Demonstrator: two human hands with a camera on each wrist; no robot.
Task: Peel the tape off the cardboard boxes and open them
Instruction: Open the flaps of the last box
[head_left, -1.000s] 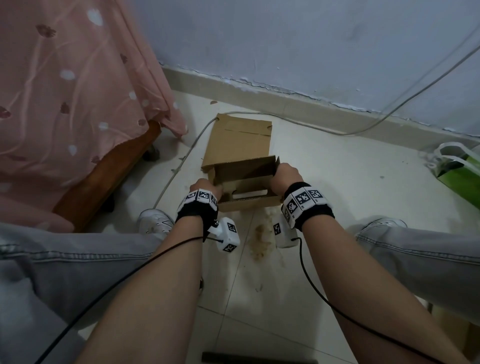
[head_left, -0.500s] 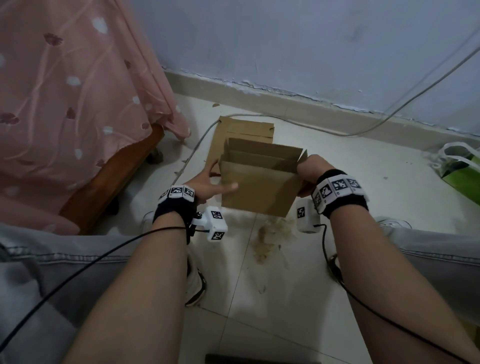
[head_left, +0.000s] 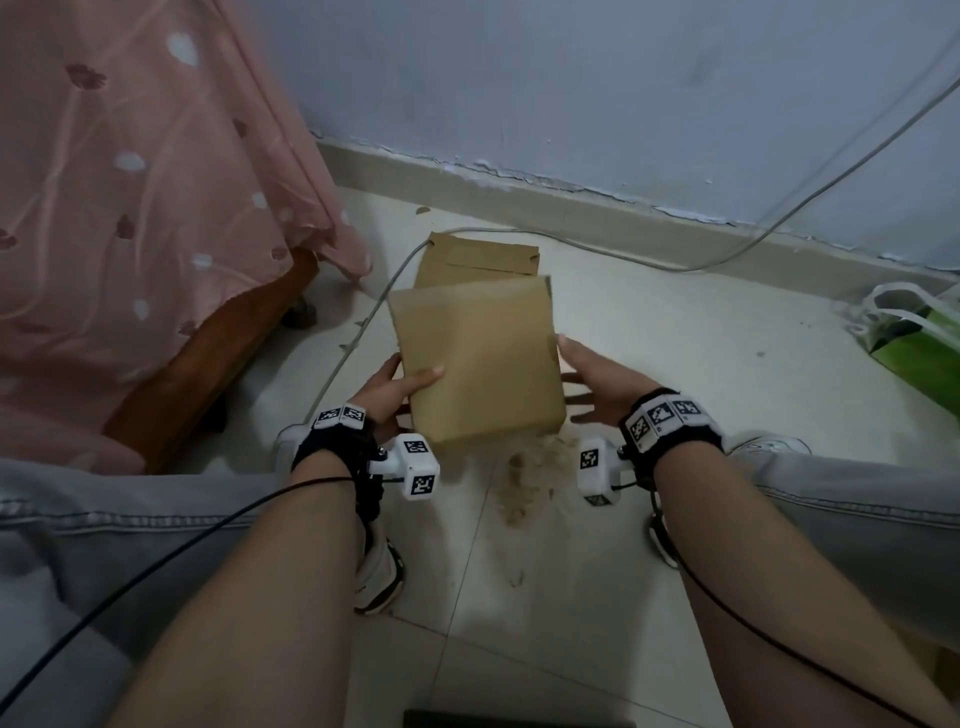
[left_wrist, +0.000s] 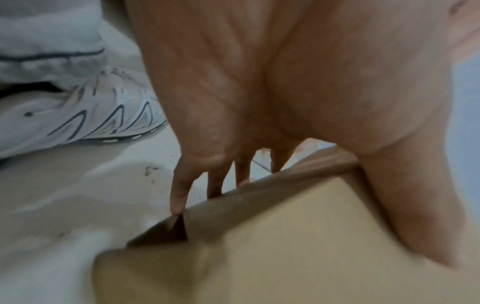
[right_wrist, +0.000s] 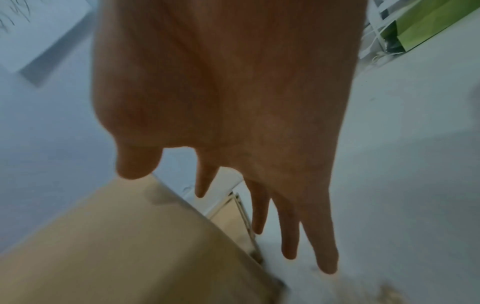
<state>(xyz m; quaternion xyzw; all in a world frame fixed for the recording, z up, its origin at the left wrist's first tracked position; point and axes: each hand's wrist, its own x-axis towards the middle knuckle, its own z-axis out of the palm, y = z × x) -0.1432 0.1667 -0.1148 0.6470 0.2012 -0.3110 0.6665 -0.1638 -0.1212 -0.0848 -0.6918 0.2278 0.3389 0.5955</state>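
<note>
a: which step is going on right now?

b: the person is turning the cardboard box (head_left: 478, 364) over in the air, just above the floor (head_left: 675, 364). a plain side is facing up, so i think they are looking for the taped side.

a: what are the fingers doing?

b: the left hand (head_left: 392, 392) is gripping the box. its thumb is lying on the top face and its fingers (left_wrist: 179, 197) are reaching down the left side to the edge. the right hand (head_left: 597, 387) is spread out with straight fingers (right_wrist: 322, 246), just beside the right side of the box. i cannot tell if it is touching.

a: where is the other box?

b: a flat box (head_left: 478, 260) is lying on the floor past the fingertips, near the wall.

a: what is next?

b: i think they need to keep turning until the tape is facing up, then pick at a tape end with a fingertip. no tape is showing here.
</note>
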